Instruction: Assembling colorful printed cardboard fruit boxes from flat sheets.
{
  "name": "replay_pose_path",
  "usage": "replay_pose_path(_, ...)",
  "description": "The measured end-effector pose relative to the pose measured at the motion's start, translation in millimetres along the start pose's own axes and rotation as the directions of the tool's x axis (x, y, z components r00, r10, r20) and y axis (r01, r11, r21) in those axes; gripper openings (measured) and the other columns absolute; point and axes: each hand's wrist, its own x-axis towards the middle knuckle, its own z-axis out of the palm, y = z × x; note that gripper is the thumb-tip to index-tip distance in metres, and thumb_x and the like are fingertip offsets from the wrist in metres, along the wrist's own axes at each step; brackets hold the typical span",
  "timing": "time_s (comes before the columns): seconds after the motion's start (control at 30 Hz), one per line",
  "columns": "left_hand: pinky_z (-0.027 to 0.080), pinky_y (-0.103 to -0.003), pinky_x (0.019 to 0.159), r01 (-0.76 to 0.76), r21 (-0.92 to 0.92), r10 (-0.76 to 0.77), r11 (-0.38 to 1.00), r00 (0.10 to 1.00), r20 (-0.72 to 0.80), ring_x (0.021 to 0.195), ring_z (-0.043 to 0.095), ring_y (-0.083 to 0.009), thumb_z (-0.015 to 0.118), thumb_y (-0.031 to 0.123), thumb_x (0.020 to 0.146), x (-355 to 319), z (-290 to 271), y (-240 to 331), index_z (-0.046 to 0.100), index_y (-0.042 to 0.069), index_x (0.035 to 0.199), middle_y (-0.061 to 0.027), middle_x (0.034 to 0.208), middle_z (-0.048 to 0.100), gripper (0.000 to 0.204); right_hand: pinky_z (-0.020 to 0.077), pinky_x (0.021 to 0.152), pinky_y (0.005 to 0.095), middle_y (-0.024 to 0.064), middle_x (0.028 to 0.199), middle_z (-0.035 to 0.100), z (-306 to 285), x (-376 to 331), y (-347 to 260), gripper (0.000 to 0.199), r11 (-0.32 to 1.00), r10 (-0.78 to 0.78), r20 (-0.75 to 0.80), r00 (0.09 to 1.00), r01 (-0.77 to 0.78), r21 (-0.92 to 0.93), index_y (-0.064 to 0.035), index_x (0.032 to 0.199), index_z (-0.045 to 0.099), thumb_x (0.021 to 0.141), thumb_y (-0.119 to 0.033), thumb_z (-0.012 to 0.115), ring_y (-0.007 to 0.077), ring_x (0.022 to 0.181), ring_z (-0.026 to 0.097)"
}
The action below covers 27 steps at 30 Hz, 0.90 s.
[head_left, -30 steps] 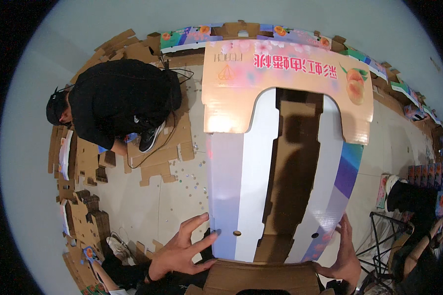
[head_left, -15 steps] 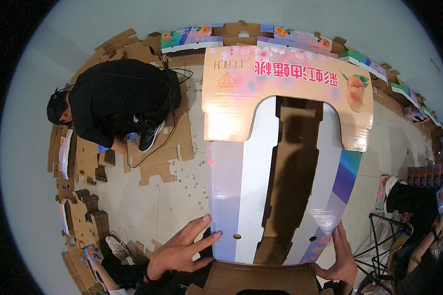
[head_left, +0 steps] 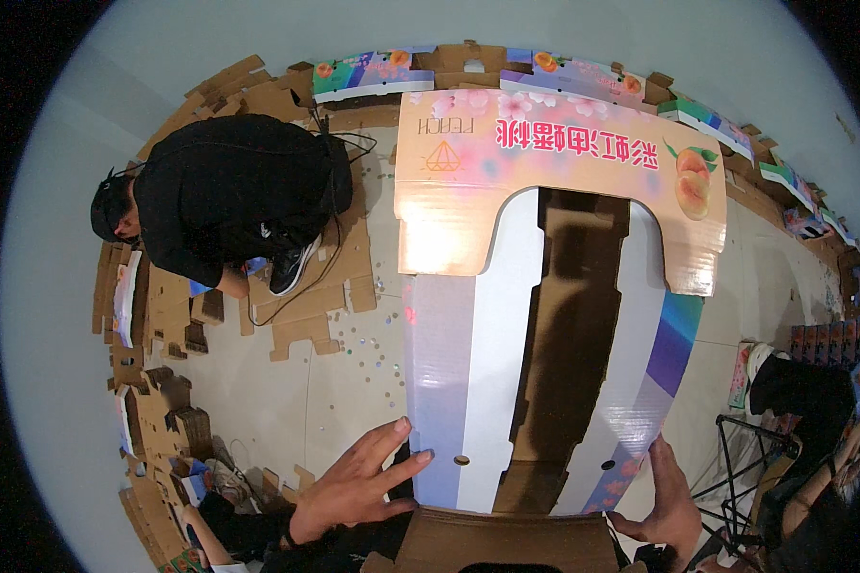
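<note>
A large printed cardboard fruit box (head_left: 562, 143) stands before me, peach-orange at its far end, with purple, white and blue-green bands on its long top flaps. Between these flaps a long gap shows the brown inside. The near end panel (head_left: 502, 542) is plain brown cardboard. At the near left corner my left hand (head_left: 349, 487) is open, its fingers spread and the tips against the flap's edge. My right hand (head_left: 669, 501) lies along the near right side, fingers stretched out against the box and thumb by the corner. Neither hand is wrapped round anything.
To the left a person in black (head_left: 229, 186) crouches on flattened cardboard (head_left: 344, 277). Stacked cardboard pieces (head_left: 167, 420) line the left side. Printed boxes (head_left: 373, 76) run along the wall. A black folding stool frame (head_left: 736, 468) and another seated person (head_left: 803, 401) are at right.
My right hand's fingers have bent a little at the box's side. The box and my left hand have hardly shifted. At lower left, another person's hand and printed piece have moved.
</note>
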Motion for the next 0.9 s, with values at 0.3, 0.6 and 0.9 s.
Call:
replay_pose_path(0.3,0.049,-0.052,0.107,-0.061,0.028,0.063,0.998,0.993,-0.102,0.131,0.053,-0.0438,0.094,0.023,0.061,2,7,-8,0.058,0.020,0.147,-0.0150,0.166,0.026,0.093,0.0471,0.107,0.0455,0.0190,0.144,0.048,18,7,0,0.113,0.919,0.177,0.007,0.984,-0.168,0.356,-0.0051,0.160,0.026,0.070,-0.032,0.089,0.0346,0.125,0.055)
replay_pose_path(0.6,0.043,-0.050,0.107,-0.140,-0.123,0.100,0.983,0.952,-0.288,0.132,0.048,-0.0382,0.089,0.022,0.063,10,12,-8,0.054,0.008,0.146,-0.0198,0.155,0.038,0.091,0.0427,0.108,0.0521,0.0184,0.140,0.051,36,21,-10,0.076,0.655,0.593,-0.226,0.773,-0.300,0.694,-0.0043,0.152,0.040,0.098,-0.053,0.061,0.0332,0.128,0.054)
replay_pose_path(0.9,0.039,-0.043,0.102,-0.115,-0.305,-0.132,0.945,0.722,-0.679,0.117,0.047,-0.0316,0.070,0.023,0.084,44,53,21,0.042,-0.009,0.145,-0.0243,0.133,0.042,0.075,0.0348,0.116,0.0547,0.0308,0.153,0.036,69,35,-20,0.085,0.929,0.104,-0.713,0.694,0.189,0.319,0.0050,0.156,0.031,0.098,-0.052,0.053,0.0399,0.140,0.043)
